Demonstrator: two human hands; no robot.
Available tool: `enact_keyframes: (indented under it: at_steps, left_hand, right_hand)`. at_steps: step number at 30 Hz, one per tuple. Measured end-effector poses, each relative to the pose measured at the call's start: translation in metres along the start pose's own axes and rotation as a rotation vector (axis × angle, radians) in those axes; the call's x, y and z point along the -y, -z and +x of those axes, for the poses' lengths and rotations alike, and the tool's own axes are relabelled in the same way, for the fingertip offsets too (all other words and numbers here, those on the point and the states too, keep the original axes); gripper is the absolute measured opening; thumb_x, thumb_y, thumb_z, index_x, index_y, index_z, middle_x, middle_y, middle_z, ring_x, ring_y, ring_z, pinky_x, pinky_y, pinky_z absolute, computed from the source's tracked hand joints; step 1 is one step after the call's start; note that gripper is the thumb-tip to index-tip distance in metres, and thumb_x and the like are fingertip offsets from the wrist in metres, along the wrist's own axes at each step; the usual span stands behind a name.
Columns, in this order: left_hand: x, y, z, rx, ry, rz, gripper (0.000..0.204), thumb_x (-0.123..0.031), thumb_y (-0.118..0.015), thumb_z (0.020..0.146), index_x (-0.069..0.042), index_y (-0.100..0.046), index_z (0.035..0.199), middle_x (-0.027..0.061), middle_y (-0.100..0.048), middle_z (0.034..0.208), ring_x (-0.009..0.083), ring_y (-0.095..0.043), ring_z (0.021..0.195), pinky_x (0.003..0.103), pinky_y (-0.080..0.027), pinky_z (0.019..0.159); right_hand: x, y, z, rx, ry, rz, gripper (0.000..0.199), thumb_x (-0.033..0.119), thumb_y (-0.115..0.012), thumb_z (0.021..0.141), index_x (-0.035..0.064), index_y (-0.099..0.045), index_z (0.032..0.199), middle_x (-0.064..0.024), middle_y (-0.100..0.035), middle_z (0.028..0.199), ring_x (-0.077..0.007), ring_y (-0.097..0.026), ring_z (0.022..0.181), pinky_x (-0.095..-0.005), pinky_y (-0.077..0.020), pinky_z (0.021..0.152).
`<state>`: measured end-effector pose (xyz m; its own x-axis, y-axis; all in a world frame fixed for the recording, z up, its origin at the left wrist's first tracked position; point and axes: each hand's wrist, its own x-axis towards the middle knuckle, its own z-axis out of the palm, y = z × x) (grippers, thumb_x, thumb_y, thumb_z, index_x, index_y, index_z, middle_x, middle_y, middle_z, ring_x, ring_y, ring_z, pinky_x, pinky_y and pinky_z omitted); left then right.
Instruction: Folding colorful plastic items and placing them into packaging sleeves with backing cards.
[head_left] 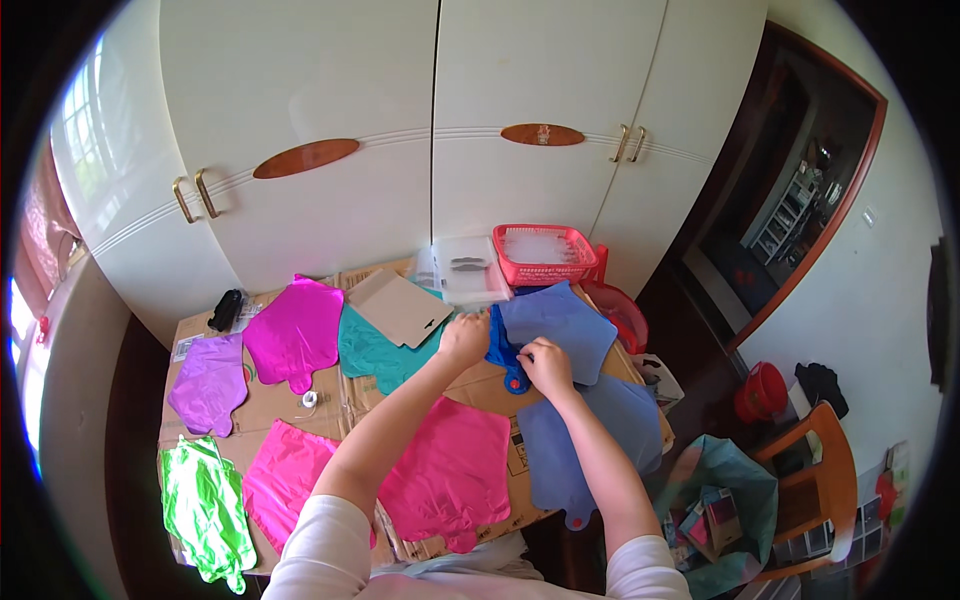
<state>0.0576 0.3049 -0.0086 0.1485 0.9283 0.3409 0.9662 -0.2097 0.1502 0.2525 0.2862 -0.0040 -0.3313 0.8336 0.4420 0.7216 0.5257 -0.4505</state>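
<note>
Close together over the far middle of the cardboard-covered table, my two hands work on a narrow, bunched piece of dark blue shiny film [498, 340]. A red dot marks its rounded lower tab. My left hand [465, 340] is closed at the film's upper left edge. The fingers of my right hand [547, 365] pinch its right side, above the tab. Under and beside the right hand lie two blue-grey film pieces [565, 318], one farther away and one nearer. A teal piece [385, 350] lies left of my left hand, partly beneath a beige card sheet [397, 307].
Flat pink [450, 470], magenta [293, 333], purple [210, 385] and green [207, 510] film pieces cover the cardboard [325, 400]. A white roll [309, 400] sits among them. A red basket [545, 255] stands at the back; a teal bag [745, 490] and wooden chair [832, 480] are at right.
</note>
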Motion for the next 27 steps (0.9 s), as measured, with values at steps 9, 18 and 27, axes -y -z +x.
enact_keyframes:
  at_steps: [9, 18, 27]
  left_hand:
    - [-0.018, 0.011, -0.012, -0.013, -0.338, -0.231, 0.020, -0.020, -0.060, 0.079, -0.011, -0.067, 0.095, 0.0054, -0.064, 0.101, 0.0230, -0.058, 0.105, 0.040, -0.042, 0.090]
    - [-0.025, -0.012, -0.005, 0.073, -0.320, -0.105, 0.039, -0.043, -0.046, 0.092, -0.017, -0.061, 0.116, 0.0078, -0.056, 0.129, 0.0251, -0.050, 0.121, 0.045, -0.039, 0.096]
    - [-0.044, 0.002, -0.005, 0.239, -0.239, 0.011, 0.049, -0.053, -0.046, 0.090, -0.030, -0.050, 0.133, 0.0090, -0.046, 0.139, 0.0279, -0.041, 0.128, 0.047, -0.034, 0.102]
  right_hand:
    - [-0.028, 0.012, 0.010, 0.049, -0.240, 0.361, 0.019, 0.021, -0.076, 0.071, 0.0038, -0.069, 0.072, -0.0097, -0.064, 0.070, -0.0190, -0.061, 0.063, -0.0339, -0.0468, 0.060]
    - [-0.048, 0.036, 0.024, -0.008, -0.273, 0.507, 0.016, 0.013, -0.073, 0.074, 0.0023, -0.061, 0.071, -0.0018, -0.058, 0.061, -0.0088, -0.053, 0.058, -0.0270, -0.0428, 0.054]
    - [-0.111, 0.106, 0.043, -0.460, -0.587, 0.450, 0.012, 0.007, -0.066, 0.071, 0.0019, -0.059, 0.080, -0.0056, -0.057, 0.073, -0.0152, -0.055, 0.069, -0.0308, -0.0455, 0.064]
